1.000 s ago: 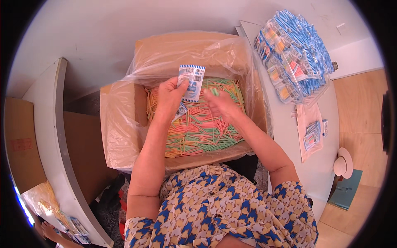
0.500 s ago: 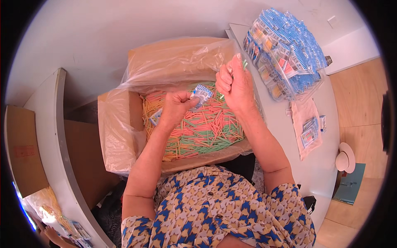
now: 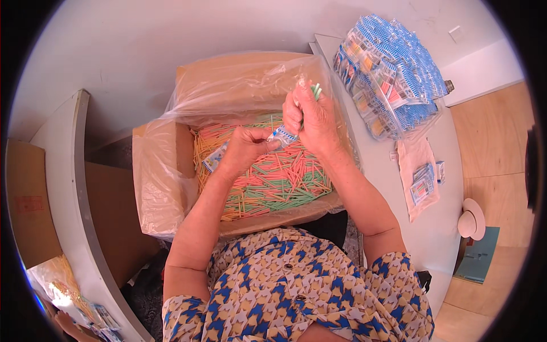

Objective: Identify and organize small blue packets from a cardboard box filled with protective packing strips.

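Note:
Over a plastic-lined cardboard box (image 3: 155, 188), both my hands work close together. My left hand (image 3: 245, 153) is closed on a small clear packet (image 3: 282, 136) with a blue-and-white printed edge. Several thin green sticks (image 3: 316, 90) poke out of my right hand (image 3: 314, 118), whose fingers are wrapped round them. That hand is right beside the packet's upper end; whether it touches the packet I cannot tell. Below them lies a mass of thin pink, green, orange and yellow sticks (image 3: 285, 176). Another blue-and-white packet (image 3: 214, 157) shows behind my left wrist.
On the white table to the right, a clear bin (image 3: 393, 122) is heaped with filled blue-and-white packets (image 3: 407, 62). Nearer lies a pink cloth (image 3: 419, 154) with a few packets on it. At left stand a white partition (image 3: 74, 188) and a cardboard carton (image 3: 28, 199); another person's hand (image 3: 67, 325) shows lower left.
My right hand has come down and left with the green sticks, closer to the packet. My left hand has shifted slightly right, still holding the packet.

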### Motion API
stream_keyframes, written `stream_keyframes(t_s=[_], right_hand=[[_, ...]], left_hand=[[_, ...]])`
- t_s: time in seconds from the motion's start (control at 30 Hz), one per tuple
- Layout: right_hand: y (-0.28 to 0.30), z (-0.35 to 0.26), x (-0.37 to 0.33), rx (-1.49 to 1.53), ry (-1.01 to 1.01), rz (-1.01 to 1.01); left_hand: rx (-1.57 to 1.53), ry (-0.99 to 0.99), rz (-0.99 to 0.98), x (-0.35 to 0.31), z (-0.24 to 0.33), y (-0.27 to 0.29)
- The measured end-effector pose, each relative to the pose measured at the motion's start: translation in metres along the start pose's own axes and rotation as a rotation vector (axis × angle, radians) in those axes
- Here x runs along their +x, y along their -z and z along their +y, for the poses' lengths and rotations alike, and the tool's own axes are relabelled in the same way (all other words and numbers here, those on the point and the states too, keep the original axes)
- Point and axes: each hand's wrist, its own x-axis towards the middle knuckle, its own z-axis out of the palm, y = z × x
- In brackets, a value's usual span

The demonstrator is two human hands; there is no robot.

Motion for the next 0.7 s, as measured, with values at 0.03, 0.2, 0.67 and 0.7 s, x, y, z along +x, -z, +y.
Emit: stream_keyframes(t_s=[0.03, 0.2, 0.67, 0.7], right_hand=[[0.001, -0.001, 0.0, -0.001, -0.002, -0.002], [-0.004, -0.004, 0.002, -0.094, -0.038, -0.05], [0.006, -0.006, -0.008, -0.266, -0.006, -0.128], [0.005, -0.006, -0.009, -0.264, 0.011, -0.149]], left_hand=[[0.01, -0.003, -0.011, 0.0, 0.0, 0.0], [-0.012, -0.012, -0.035, 0.0, -0.001, 0.0], [-0.036, -0.008, 0.031, 0.001, -0.001, -0.001], [-0.038, -0.009, 0.032, 0.001, -0.001, -0.001]])
